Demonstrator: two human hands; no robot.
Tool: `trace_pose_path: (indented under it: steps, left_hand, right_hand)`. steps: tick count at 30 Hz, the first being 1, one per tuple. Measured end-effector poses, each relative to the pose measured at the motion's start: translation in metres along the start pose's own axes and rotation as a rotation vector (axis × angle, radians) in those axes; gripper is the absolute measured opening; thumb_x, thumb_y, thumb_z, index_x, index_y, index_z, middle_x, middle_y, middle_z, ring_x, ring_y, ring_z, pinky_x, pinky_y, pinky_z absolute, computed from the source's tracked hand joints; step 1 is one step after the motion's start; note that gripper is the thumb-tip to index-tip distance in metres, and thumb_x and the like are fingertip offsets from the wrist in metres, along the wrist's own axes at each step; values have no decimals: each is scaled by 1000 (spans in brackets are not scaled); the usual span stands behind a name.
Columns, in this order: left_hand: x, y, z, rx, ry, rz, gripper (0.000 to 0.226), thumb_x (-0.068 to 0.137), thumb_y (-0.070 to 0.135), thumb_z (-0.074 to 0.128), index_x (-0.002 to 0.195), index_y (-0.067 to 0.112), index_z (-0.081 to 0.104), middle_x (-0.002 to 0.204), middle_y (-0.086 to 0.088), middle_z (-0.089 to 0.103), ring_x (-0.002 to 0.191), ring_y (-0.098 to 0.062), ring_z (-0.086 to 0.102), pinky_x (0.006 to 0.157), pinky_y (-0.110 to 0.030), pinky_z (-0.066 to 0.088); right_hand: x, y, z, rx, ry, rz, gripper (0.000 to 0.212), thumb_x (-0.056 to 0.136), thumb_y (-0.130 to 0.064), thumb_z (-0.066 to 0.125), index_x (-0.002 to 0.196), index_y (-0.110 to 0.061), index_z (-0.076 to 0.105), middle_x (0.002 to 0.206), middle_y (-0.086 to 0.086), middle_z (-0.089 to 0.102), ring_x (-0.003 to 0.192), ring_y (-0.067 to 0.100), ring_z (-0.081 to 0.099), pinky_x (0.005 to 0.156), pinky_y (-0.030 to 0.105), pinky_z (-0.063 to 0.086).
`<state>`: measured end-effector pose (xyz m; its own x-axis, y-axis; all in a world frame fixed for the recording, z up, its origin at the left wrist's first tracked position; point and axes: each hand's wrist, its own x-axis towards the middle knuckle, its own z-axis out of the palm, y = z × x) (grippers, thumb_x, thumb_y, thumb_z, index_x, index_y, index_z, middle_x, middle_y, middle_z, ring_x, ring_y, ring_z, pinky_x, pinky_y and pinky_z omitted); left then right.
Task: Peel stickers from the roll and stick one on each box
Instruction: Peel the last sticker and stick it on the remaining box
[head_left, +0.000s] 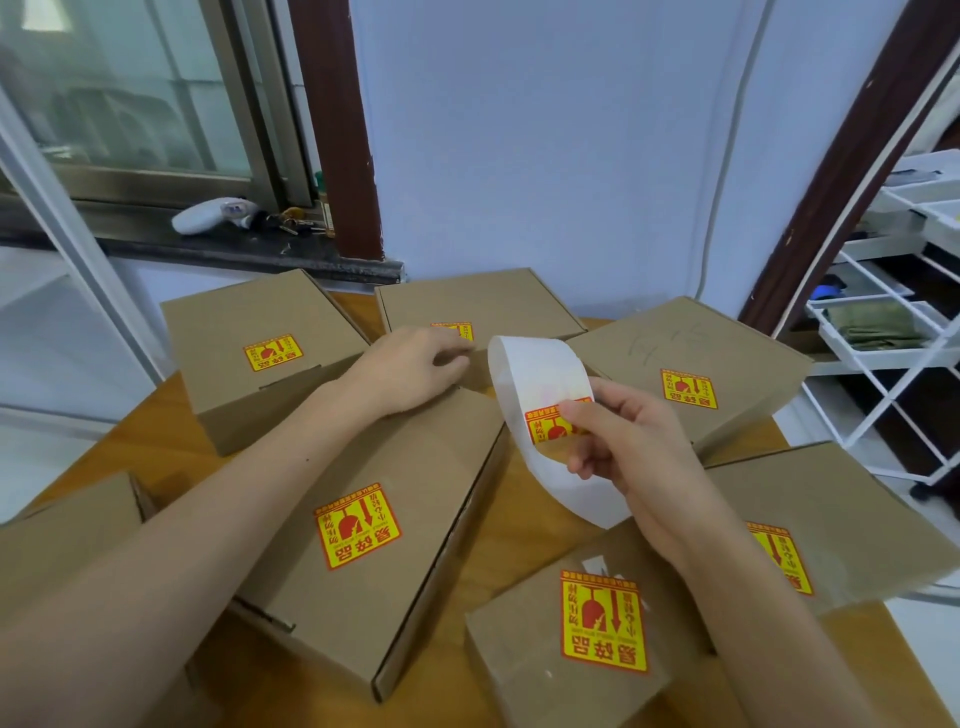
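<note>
Head camera view, looking down over a person's two bare forearms at a wooden counter (498, 551) crowded with brown cardboard boxes.

The right hand (618, 441) holds up a curling white strip of backing paper (540, 374), the loose end of the sticker roll. Its thumb and fingers (574, 415) pinch the strip at a yellow-and-red sticker (548, 423) that is on the liner, probably so it can be peeled off next.

The left hand (410, 364) reaches forward and rests palm down at the near edge of the far middle box (483, 301), fingers loosely curled and together, holding nothing. It partly covers that box's sticker (454, 330), and seems to be pressing it flat or steadying the box.

Eight boxes can be counted, fanned in a rough ring within arm's reach. Seven show a sticker: far left (274, 352), far middle, far right (689, 388), centre (357, 525), near right (605, 621) and right edge (779, 558), the last partly hidden by the right forearm; plus the one in hand makes seven stickers in all. The box at the near left (67, 525) shows no sticker on its visible top, and another lies under the centre box. By this count the job looks nearly done.
</note>
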<state>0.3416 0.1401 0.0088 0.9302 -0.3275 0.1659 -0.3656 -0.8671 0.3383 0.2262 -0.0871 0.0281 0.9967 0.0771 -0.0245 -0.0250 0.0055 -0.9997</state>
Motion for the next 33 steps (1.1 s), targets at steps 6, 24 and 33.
trace_pose_path:
  steps: [6, 24, 33]
  left_hand:
    - [-13, 18, -7, -8, -35, -71, 40, 94, 39, 41, 128, 31, 59, 133, 7, 60, 123, -19, 54, 101, -40, 45]
    - [-145, 127, -27, -512, 205, -20, 23, 97, 19, 51, 104, 26, 72, 102, 18, 68, 96, 1, 60, 83, -17, 47]
    - [-201, 184, -18, -633, 198, 3, 24, 97, 12, 51, 99, 25, 71, 96, 14, 70, 87, 0, 60, 73, -12, 45]
  right_hand:
    - [-12, -4, -7, 35, -4, -4, 22, 91, -14, 60, 111, -13, 69, 83, 9, 73, 52, 14, 53, 54, 25, 45]
    - [-98, -33, -29, 92, 89, 21, 23, 90, -11, 59, 111, -11, 68, 89, 14, 72, 46, 13, 53, 48, 23, 41]
    - [-174, -45, -72, -47, 177, -25, 19, 90, -8, 56, 104, -12, 69, 77, 7, 72, 43, 12, 54, 47, 21, 47]
